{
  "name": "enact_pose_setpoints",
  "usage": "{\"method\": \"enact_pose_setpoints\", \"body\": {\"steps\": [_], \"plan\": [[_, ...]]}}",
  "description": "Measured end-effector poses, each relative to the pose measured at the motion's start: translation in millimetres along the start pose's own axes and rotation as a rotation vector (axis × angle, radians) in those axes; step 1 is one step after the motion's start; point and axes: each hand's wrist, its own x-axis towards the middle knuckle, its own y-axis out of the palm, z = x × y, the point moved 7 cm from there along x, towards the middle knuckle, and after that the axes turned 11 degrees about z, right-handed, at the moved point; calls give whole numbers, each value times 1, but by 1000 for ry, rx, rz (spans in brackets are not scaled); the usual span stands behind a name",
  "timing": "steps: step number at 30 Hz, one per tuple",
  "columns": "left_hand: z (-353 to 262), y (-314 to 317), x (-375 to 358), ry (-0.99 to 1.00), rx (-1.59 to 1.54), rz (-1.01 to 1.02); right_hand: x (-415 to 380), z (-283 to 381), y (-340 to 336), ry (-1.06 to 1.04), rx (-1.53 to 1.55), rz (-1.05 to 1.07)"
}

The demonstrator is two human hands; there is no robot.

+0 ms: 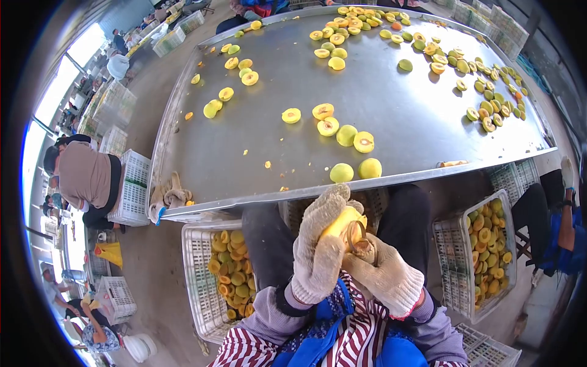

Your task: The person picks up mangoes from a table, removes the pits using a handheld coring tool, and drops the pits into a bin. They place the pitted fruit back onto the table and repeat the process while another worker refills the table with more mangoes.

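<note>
A soft, yellow-fleshed fruit is gripped by the gloved left hand, just beyond the near edge of the counter. A small tool with a thin, curved metal loop is grasped in the gloved right hand, its loop held against the fruit. Both hands are covered by thick knitted gloves, pale and soiled.

On the smooth, shiny metal counter, two rounded green-yellow pieces are seen by the near rim; beyond them, four pieces are lined up in a slanting row, with one cut half to their left. Many more halves are scattered at the far side and right, too many to be counted. Crumpled gloves are left at the near left corner.

Two slatted plastic crates of fruit are placed below, one on each side. On the grey floor, stacked crates and seated people are seen.
</note>
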Motion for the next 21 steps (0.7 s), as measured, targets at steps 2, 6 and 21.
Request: {"method": "enact_pose_setpoints", "body": {"steps": [2, 6, 21], "plan": [[-8, -1, 6, 37, 256, 64, -1, -7, 7, 88, 217, 120], [-31, 12, 23, 85, 586, 159, -6, -6, 8, 78, 403, 131], [7, 12, 22, -300, -249, -33, -9, -7, -1, 4, 128, -24]]}}
